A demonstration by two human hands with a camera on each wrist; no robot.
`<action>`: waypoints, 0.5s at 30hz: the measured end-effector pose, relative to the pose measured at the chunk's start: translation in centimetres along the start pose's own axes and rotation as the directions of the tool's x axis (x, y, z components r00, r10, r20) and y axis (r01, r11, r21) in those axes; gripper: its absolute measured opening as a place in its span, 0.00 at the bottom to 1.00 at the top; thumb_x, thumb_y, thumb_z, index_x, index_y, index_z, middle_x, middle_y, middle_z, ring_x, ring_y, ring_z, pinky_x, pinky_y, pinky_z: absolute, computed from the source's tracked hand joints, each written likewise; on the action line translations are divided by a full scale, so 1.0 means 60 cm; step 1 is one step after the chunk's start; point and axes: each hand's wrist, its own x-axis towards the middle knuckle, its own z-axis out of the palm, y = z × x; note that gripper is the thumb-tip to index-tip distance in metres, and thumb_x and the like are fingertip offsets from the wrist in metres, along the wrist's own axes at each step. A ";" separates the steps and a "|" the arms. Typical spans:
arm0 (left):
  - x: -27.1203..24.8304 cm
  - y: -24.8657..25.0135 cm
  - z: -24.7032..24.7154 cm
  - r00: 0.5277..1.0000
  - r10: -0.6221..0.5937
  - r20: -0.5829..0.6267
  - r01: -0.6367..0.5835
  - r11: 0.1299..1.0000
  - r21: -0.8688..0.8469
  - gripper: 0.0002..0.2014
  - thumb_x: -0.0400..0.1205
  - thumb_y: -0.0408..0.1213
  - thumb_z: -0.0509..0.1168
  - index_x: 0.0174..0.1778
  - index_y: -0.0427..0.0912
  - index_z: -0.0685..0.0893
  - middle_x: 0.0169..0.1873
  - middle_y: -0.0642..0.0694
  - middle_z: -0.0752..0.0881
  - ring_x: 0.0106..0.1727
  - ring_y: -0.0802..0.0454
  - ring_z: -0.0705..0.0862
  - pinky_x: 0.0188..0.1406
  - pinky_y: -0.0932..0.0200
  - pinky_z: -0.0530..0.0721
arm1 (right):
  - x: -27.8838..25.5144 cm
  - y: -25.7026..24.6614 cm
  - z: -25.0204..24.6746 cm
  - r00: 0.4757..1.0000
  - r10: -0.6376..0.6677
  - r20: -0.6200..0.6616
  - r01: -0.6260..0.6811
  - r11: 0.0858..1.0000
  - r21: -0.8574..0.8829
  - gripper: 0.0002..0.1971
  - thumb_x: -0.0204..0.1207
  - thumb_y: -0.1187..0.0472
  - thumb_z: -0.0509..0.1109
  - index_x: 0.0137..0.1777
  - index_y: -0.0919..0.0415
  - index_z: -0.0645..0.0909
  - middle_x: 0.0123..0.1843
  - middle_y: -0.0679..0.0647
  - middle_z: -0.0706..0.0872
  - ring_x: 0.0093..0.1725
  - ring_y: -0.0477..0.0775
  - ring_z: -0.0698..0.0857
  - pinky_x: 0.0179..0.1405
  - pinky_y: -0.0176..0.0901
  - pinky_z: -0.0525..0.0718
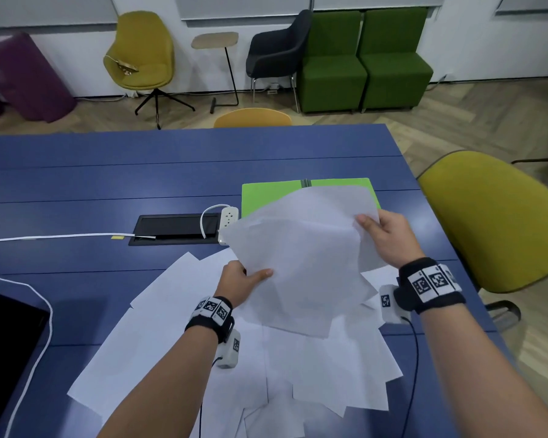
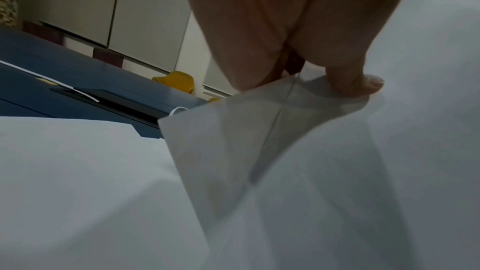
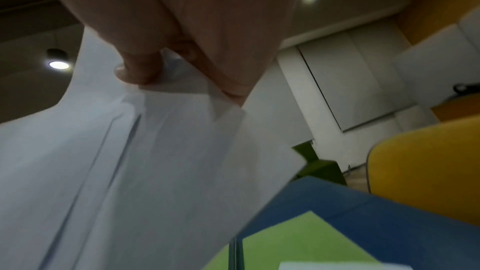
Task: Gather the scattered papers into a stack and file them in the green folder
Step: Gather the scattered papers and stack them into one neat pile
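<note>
Folder open, sheets held above

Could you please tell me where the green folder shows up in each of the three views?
Head: green folder right of centre, behind the held papers.
Left wrist: not in view.
Right wrist: bottom centre, under the papers' edge.
Shared landmark: the blue table.

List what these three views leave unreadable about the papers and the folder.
- Green folder: the held sheets cover its near part in the head view.
- Sheet count in the left hand and right hand: edges overlap.
- Loose papers: nearest ones cut off by the bottom edge.
</note>
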 end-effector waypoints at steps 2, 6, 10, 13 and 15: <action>-0.002 0.003 0.004 1.000 0.003 0.019 -0.003 1.000 0.014 0.15 0.72 0.52 0.82 0.42 0.43 0.94 0.39 0.52 0.94 0.43 0.53 0.93 0.45 0.51 0.92 | 0.015 -0.009 -0.012 0.998 -0.062 -0.014 0.060 0.993 -0.104 0.10 0.83 0.53 0.69 0.47 0.56 0.89 0.41 0.53 0.91 0.44 0.59 0.87 0.46 0.52 0.82; -0.008 0.009 0.009 1.000 0.008 0.015 -0.008 1.000 0.022 0.10 0.73 0.47 0.83 0.35 0.46 0.93 0.31 0.57 0.92 0.32 0.62 0.88 0.32 0.67 0.84 | 0.042 -0.029 -0.025 0.991 -0.135 0.014 0.133 0.940 -0.313 0.14 0.83 0.54 0.68 0.40 0.61 0.85 0.31 0.61 0.84 0.38 0.68 0.81 0.39 0.54 0.78; -0.006 0.001 0.008 0.999 0.007 -0.054 -0.004 0.999 0.050 0.10 0.73 0.48 0.82 0.35 0.47 0.92 0.32 0.52 0.92 0.32 0.57 0.85 0.34 0.61 0.82 | 0.057 -0.028 -0.034 0.992 -0.124 -0.025 0.104 0.909 -0.404 0.14 0.83 0.56 0.69 0.40 0.65 0.84 0.29 0.62 0.82 0.38 0.70 0.79 0.35 0.53 0.74; -0.011 0.002 0.007 0.997 0.048 -0.064 -0.046 0.998 0.039 0.09 0.73 0.46 0.82 0.41 0.45 0.93 0.40 0.50 0.92 0.40 0.56 0.89 0.40 0.59 0.84 | 0.057 -0.031 -0.027 0.994 -0.103 0.039 0.109 0.875 -0.472 0.13 0.83 0.57 0.69 0.38 0.62 0.83 0.29 0.61 0.79 0.39 0.70 0.79 0.32 0.49 0.67; -0.013 0.004 0.011 0.987 0.148 -0.064 -0.143 0.987 0.080 0.09 0.73 0.45 0.82 0.42 0.45 0.92 0.48 0.46 0.87 0.48 0.58 0.86 0.47 0.57 0.84 | 0.055 -0.031 -0.014 0.990 -0.064 0.126 0.120 0.849 -0.515 0.13 0.83 0.56 0.69 0.39 0.62 0.84 0.33 0.64 0.83 0.41 0.69 0.80 0.33 0.49 0.69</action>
